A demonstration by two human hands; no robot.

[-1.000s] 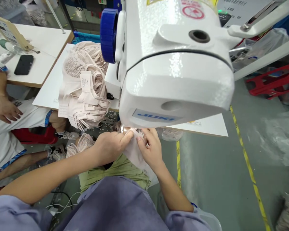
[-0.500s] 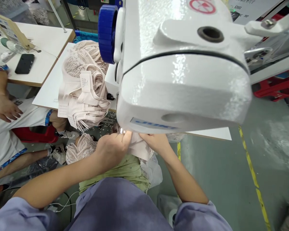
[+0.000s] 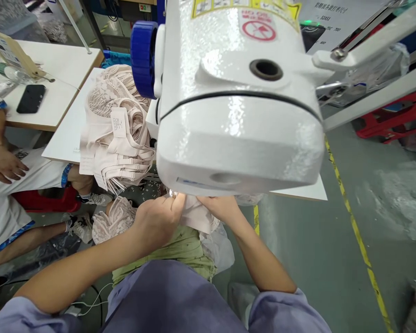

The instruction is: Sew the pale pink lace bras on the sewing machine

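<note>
Fingers of our left hand are curled, thumb and forefinger closed on the left edge of a smooth, pale pink cloth, just below the front of a glossy white sewing machine. Our right hand is at the cloth's other side; its fingertips go out of sight beneath the machine, so we cannot tell whether they are together or apart. Between our two hands the cloth drapes toward our lap.

Going from large to small, we have a grey-green floor marked with yellow tape lines. Over our hands stands the machine, hiding much of the flat white worktop it shares with the garments. Just beyond, on our left, is a second white worktop with a brown edge. Beside it a co-worker in white clothes with blue patterned trim rests a hand on one thigh.

On the nearer worktop we see a heaped pile of pale pink lace garments, straps hanging over the front edge. Lower down, beside our left forearm, lies a pale pink lace piece. Smaller again are the ribbed blue handwheel, a black phone on the second worktop, and a white printed label on the pile.
</note>
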